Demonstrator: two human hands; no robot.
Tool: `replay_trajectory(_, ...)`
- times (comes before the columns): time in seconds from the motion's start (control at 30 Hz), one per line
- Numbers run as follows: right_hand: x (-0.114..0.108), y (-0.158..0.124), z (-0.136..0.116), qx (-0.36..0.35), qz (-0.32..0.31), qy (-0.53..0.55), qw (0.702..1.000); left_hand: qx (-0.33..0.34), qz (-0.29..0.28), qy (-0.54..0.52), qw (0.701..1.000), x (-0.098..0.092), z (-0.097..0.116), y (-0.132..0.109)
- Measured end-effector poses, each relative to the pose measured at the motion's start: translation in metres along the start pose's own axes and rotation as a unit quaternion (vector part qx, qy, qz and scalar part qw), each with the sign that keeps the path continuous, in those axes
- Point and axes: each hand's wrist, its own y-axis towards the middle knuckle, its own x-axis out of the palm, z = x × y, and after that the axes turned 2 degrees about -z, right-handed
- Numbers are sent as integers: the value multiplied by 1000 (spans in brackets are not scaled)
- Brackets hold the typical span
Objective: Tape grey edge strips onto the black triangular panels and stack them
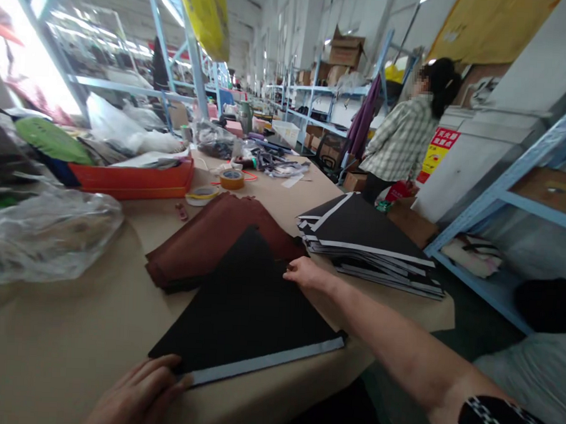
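Note:
A black fabric panel (241,310) with a pale grey strip along its near edge lies on the paper-covered table in front of me. My left hand (139,393) is closed on the panel's near left corner, fingers curled over it. My right hand (308,274) pinches the panel's right edge between thumb and fingers. Under the panel's far end rests a stack of dark brown fabric pieces (226,234). To the right sits a pile of black panels (371,231) with pale edge strips.
Rolls of tape (232,179) lie beyond the brown stack. An orange tray (134,179) and a clear plastic bag (52,233) stand at the left. One person (401,139) stands by the shelves; another person (539,361) is low at the right.

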Motion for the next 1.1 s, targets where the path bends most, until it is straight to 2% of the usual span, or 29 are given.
replay_trajectory(0.13,4,-46,17,-7,-55,3,998,-42,-28,-11,999,-18,41,-6)
replay_trajectory(0.23,14,-94,38,4,-107,14,994,-59,-80,-32,995,-27,67,-8)
replay_trajectory(0.37,33,-146,55,33,-151,7,988,-63,-140,-46,987,-30,80,-8)
replay_trajectory(0.47,33,-163,52,30,-150,-62,986,-79,-166,-31,983,-31,81,-2)
replay_trajectory(0.53,22,-167,44,19,-141,-109,984,-124,-176,-17,976,-32,85,3)
replay_trajectory(0.6,8,-166,32,10,-123,-103,987,-166,-184,-42,968,-34,94,7)
replay_trajectory(0.67,-2,-160,20,-22,-96,-22,995,-177,-191,-121,958,-35,108,8)
replay_trajectory(0.73,-2,-149,7,-60,-65,103,991,-175,-190,-220,941,-33,124,10)
replay_trajectory(0.8,8,-138,-6,-66,-74,208,973,-191,-181,-289,920,-28,138,13)
replay_trajectory(0.9,33,-125,-21,-46,-152,274,949,-221,-151,-329,906,-18,149,16)
replay_trajectory(0.97,48,-119,-27,-48,-192,285,938,-225,-134,-327,908,-14,151,17)
replay_trajectory(1.1,65,-113,-31,-66,-210,305,927,-220,-127,-296,921,-8,146,16)
